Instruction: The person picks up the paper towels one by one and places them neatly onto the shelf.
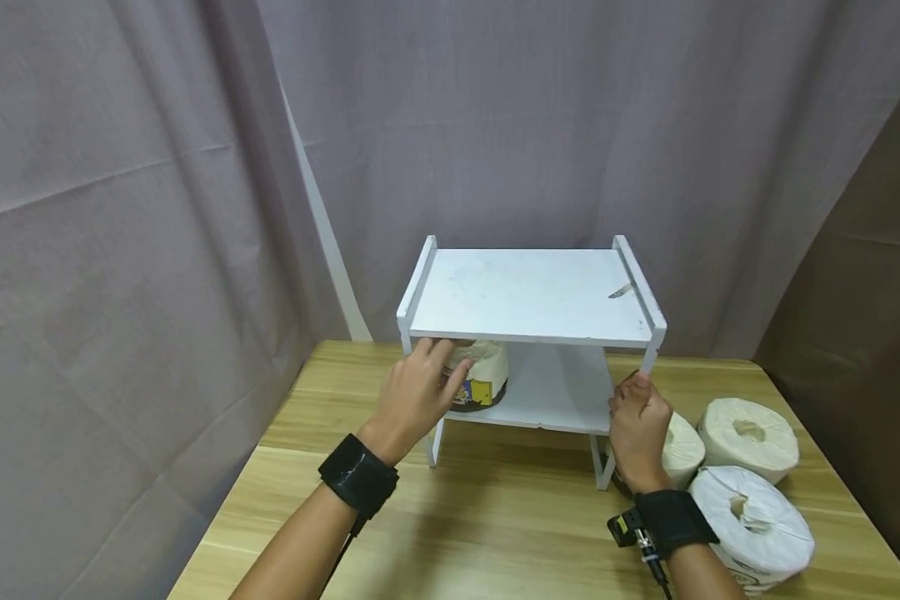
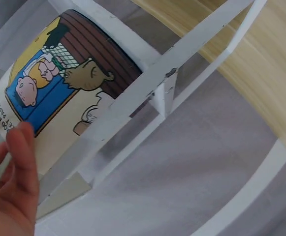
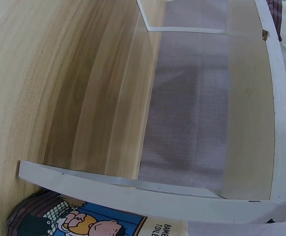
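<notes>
A white two-tier shelf rack (image 1: 525, 292) stands on the wooden table. On the left of its lower tier sits a wrapped toilet roll (image 1: 492, 365) with a cartoon print, partly hidden by the top board and my left hand (image 1: 412, 396). That hand reaches under the top board, fingers extended at the roll's near side and thumb apart. The left wrist view shows its fingers (image 2: 22, 152) right at the roll's end. My right hand (image 1: 640, 433) grips the rack's right front leg. Only a sliver of it shows in the right wrist view.
To the right of the rack, three more wrapped toilet rolls stand on the table: one (image 1: 682, 450) partly behind my right hand, one farther back (image 1: 772, 446), and a whiter one (image 1: 776, 533) in front. Grey curtains (image 1: 525, 125) hang behind and left of the table.
</notes>
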Motion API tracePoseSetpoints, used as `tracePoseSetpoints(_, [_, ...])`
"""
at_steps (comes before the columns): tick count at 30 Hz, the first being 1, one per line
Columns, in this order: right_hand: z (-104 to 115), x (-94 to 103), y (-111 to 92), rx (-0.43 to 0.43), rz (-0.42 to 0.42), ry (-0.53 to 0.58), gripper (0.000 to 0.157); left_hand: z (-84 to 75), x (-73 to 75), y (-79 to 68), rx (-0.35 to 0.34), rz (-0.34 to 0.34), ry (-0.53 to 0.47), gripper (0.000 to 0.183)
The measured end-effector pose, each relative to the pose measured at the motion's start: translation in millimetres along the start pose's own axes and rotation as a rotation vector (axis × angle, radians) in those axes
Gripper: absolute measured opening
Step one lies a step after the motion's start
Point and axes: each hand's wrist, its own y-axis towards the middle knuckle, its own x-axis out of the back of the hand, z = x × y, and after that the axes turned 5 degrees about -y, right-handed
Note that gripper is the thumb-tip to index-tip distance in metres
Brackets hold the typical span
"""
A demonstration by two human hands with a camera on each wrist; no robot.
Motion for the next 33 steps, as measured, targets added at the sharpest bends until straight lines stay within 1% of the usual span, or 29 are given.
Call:
tracePoseSetpoints(2, [1, 0.0, 0, 0.002, 0.001, 0.002, 0.053, 1.8, 0.3, -2.5, -0.023, -0.052, -0.032, 0.028])
tracePoseSetpoints(5, [1, -0.6, 0, -0.001, 0.004, -0.003, 0.052, 4.4, 0.0, -6.9, -0.05, -0.123, -0.07, 0.024])
tracePoseSetpoints(7, [1, -0.9, 0, -0.007, 0.006, -0.002, 0.052, 6.2, -0.5, -10.5, -0.049, -0.178, -0.09, 0.024])
tracePoseSetpoints(9, [0, -0.9, 0, -0.012, 0.007, -0.004, 0.052, 8.0, -1.3, -13.9, -0.027, -0.241, -0.107, 0.026])
tracePoseSetpoints(12, [-1, -0.7, 0, -0.012, 0.006, 0.001, 0.052, 11.6, -4.0, -18.5, 0.027, -0.346, -0.134, 0.029])
tracePoseSetpoints(15, [0, -0.5, 0, -0.005, 0.001, 0.005, 0.052, 15.4, -7.8, -22.4, 0.075, -0.44, -0.194, 0.029])
tracePoseSetpoints(17, [0, -0.6, 0, -0.003, -0.001, 0.012, 0.051, 17.3, -10.5, -25.1, 0.096, -0.484, -0.245, 0.027])
tracePoseSetpoints(21, [1, -0.9, 0, -0.012, 0.002, 0.02, 0.05, 18.6, -16.7, -30.4, 0.127, -0.531, -0.316, 0.018])
tracePoseSetpoints(25, [1, -1.2, 0, -0.025, 0.005, 0.014, 0.05, 18.3, -21.8, -33.0, 0.17, -0.564, -0.354, 0.013])
tracePoseSetpoints(29, [3, -0.3, 1, -0.034, 0.013, 0.012, 0.05, 18.1, -27.0, -33.7, 0.235, -0.587, -0.401, 0.019])
tracePoseSetpoints(33, [3, 0.4, 1, -0.031, 0.022, 0.007, 0.05, 19.8, -34.0, -33.7, 0.303, -0.576, -0.458, 0.023])
